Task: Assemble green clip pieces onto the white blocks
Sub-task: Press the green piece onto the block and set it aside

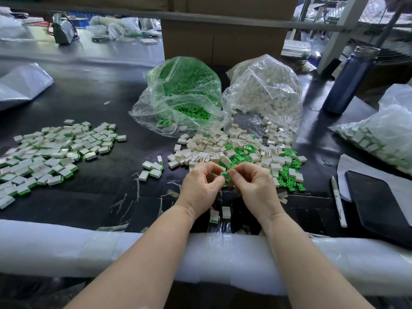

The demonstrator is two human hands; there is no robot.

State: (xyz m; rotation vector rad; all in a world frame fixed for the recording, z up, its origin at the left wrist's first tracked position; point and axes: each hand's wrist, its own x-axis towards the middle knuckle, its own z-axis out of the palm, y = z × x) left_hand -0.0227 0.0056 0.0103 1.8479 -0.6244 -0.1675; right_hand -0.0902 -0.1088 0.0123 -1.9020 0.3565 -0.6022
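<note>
Pinching a small green clip piece [224, 175] between the fingers [217, 178] of my left hand [200, 188] and the curled fingertips of my right hand [254, 186], I hold it just above the dark bench [100, 197], near the middle of its front edge. Both hands are curled tight around the clip, thumbs and forefingers meeting on it; I cannot tell whether a white block sits behind it. Two white blocks [225, 212] lie on the bench just below my wrists. Just beyond my fingers spreads a loose heap of white blocks [207, 150] mixed with green clips [287, 172]. Behind that heap, toward the back edge, stand two clear plastic bags, touching: one full of green clips [185, 90], one full of white blocks [265, 90]. Toward the left edge lies a wide scatter of finished blocks [51, 152], white with green showing underneath. Near the right edge rest a white pen [338, 201], a dark phone [379, 204], a blue bottle [347, 79] and another bag of blocks [383, 132]. White foam padding [66, 248] runs along the front edge beneath my forearms.
</note>
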